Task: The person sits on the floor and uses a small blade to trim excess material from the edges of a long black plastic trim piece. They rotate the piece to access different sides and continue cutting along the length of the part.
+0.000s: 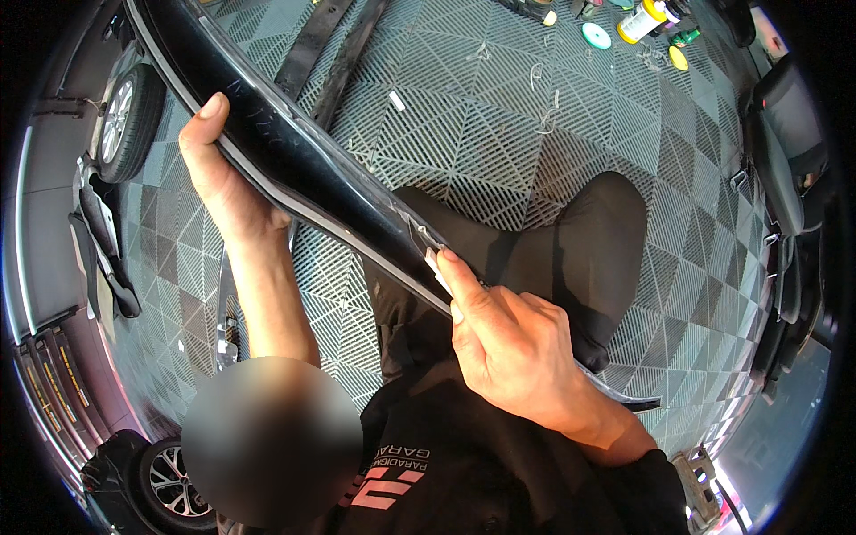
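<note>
Left fingers (206,125) clamp a long, black curved strip (272,134), slanting down-right past them to beneath the right fingers (459,278), which seemingly pinch a small whitish piece (434,265).

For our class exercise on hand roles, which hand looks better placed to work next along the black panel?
Probably the right hand: it has a small pale piece at the black panel, while the left hand grips the panel farther along, apparently supporting it.
</note>
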A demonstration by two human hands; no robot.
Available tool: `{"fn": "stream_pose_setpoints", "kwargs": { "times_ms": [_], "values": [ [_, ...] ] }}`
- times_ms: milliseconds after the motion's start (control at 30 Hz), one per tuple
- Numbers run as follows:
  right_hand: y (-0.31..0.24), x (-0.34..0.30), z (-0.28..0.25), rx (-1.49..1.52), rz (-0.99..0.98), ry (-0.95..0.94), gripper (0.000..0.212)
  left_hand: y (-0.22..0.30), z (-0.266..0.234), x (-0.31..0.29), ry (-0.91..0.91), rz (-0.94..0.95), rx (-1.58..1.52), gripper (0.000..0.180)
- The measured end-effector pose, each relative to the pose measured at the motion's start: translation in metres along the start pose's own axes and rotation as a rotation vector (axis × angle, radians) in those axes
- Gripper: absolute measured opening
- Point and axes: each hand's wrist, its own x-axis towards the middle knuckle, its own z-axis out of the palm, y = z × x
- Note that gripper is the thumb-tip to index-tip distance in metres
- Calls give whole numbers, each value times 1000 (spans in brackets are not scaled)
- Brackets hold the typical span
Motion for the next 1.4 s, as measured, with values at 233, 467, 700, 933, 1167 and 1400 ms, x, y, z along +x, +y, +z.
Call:
{"fn": "stream_pose_setpoints", "kwargs": {
  "times_ms": [233,467,700,933,1167,1400],
  "values": [
    [-5,-1,-3,22,32,-29,59,-1,-2,0,-24,9,5,34],
    [-3,-6,-4,36,46,-39,58,0,-3,0,-11,-9,-3,34],
    [-1,-12,-2,46,45,-16,59,0,1,-1,-21,15,4,32],
    [-1,-15,-4,41,51,-37,58,-1,-2,-2,-14,25,32,33],
    [0,-18,-4,30,51,-20,58,0,-1,-2,-50,9,6,33],
    [1,-20,-6,4,44,-29,60,-2,-5,-1,-49,4,-21,33]
  ]
}}
